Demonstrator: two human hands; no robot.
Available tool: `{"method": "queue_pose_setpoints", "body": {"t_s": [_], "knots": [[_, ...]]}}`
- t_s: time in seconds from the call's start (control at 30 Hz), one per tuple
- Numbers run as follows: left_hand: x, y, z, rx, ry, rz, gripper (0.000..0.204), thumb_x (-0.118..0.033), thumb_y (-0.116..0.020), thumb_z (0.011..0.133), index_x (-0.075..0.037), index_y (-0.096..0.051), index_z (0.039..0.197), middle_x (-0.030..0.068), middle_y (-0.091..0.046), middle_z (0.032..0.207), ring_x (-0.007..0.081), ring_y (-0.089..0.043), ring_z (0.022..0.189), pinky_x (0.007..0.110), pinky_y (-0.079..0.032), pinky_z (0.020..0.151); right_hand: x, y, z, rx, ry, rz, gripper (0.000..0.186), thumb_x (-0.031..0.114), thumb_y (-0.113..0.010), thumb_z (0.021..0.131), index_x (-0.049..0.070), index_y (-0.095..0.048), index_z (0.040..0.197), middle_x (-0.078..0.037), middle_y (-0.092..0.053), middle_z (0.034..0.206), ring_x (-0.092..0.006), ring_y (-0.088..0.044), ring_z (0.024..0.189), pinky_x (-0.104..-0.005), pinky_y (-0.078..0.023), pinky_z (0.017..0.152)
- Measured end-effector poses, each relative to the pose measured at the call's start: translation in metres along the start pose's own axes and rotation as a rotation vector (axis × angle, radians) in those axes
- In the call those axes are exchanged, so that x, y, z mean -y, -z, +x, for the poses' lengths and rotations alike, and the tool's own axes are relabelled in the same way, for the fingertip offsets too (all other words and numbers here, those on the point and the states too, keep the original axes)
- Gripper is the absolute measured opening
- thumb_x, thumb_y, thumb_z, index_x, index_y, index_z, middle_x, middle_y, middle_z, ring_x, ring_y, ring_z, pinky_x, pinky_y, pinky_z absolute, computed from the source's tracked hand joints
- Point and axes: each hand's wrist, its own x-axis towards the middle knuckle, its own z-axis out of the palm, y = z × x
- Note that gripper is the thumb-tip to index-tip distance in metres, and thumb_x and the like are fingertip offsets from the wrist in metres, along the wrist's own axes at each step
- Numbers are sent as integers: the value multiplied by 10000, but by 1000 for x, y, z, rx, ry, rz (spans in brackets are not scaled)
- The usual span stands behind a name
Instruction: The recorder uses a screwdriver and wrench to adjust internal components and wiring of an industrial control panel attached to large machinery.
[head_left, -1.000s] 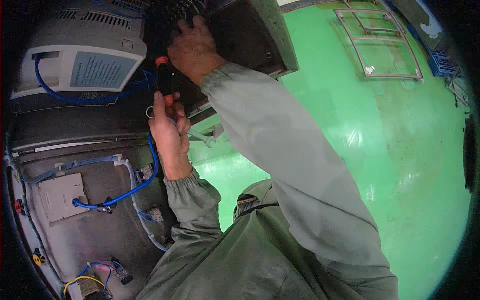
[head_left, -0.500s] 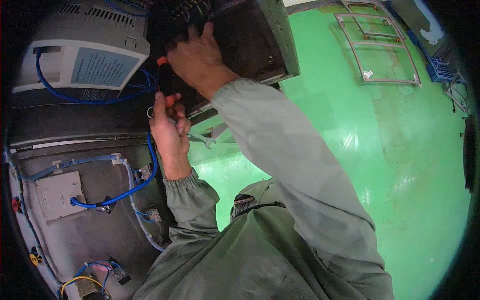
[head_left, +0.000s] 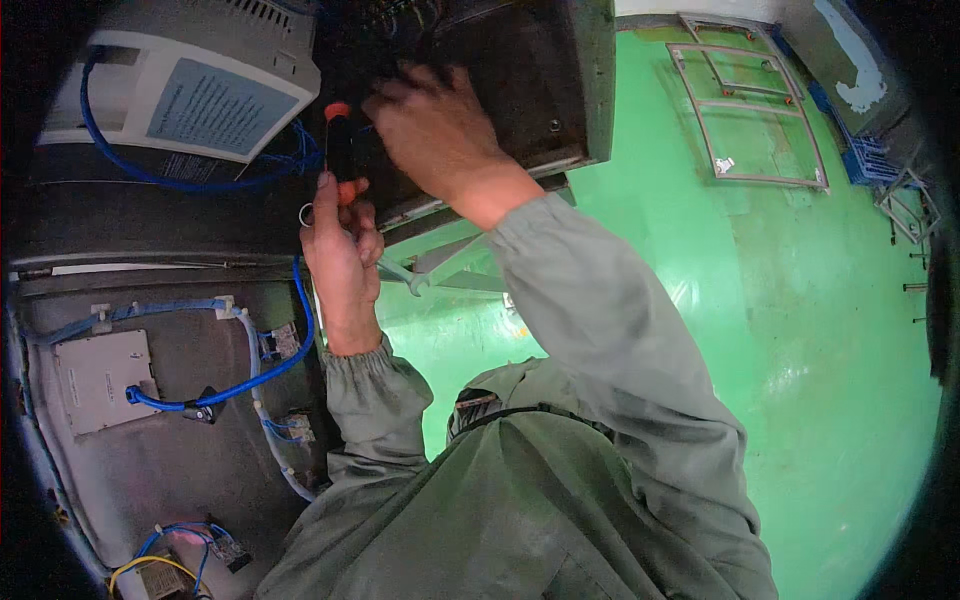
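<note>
My left hand (head_left: 342, 250) is closed around a screwdriver (head_left: 341, 150) with a black and orange handle, which points up into the dark cabinet. The same hand also holds an open-ended wrench (head_left: 408, 279), whose jaw sticks out to the right of the palm. A small metal ring (head_left: 306, 214) shows at the left of these fingers. Further in, my right hand (head_left: 445, 145) reaches over the cabinet's dark interior, close below a cluster of wires (head_left: 405, 22). Its fingertips are smeared by motion, and whether they hold anything is unclear.
A pale boxed device (head_left: 215, 105) with a blue cable fills the cabinet's left side. Below it, the open door panel (head_left: 230, 450) carries a grey module (head_left: 105, 380) and bundled cables. Metal frames (head_left: 750, 105) lie on the green floor at the far right, beside a blue crate (head_left: 868, 160).
My right hand has drawn slightly back and to the right. More of the screwdriver's black handle shows above my left hand, which keeps its grip. The whole view has shifted a little.
</note>
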Motion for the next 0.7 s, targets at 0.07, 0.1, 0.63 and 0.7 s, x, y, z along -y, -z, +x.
{"method": "queue_pose_setpoints", "body": {"t_s": [0.07, 0.1, 0.63, 0.7], "knots": [[-2, 2, 0, 31, 17, -20, 375, -358, -511, 914, 7, -590, 878, 31, -483, 558, 58, -295, 371, 209, -200, 353, 3, 7, -5, -38, -33, 49, 291, 104, -537, 776, 96, -623, 1054, -77, -600, 1117, -272, -472, 1159, -476, -346, 953], [-3, 3, -1, 27, 15, -21, 375, -358, -511, 914, 7, -590, 878, 31, -483, 558, 58, -295, 371, 209, -200, 353, 6, 11, -7, -78, -71, 96, 295, 94, -552, 760, 89, -623, 1047, -83, -593, 1125, -277, -466, 1165, -446, -365, 947], [14, -16, -32, 125, -14, -98, 354, -349, -472, 927, -85, -516, 695, -2, -452, 522, 67, -326, 377, 223, -220, 357, 36, 33, -30, -74, -394, 554, 309, 262, -554, 833, 3, -594, 997, -189, -626, 703, -388, -612, 692, -482, -483, 672], [18, -17, -30, 147, -42, -99, 351, -341, -467, 932, -96, -505, 684, -11, -454, 519, 61, -328, 379, 225, -219, 359, 33, 38, -30, -33, -444, 698, 366, 262, -566, 814, -1, -586, 1067, -184, -625, 678, -376, -618, 694, -461, -482, 698]]}}
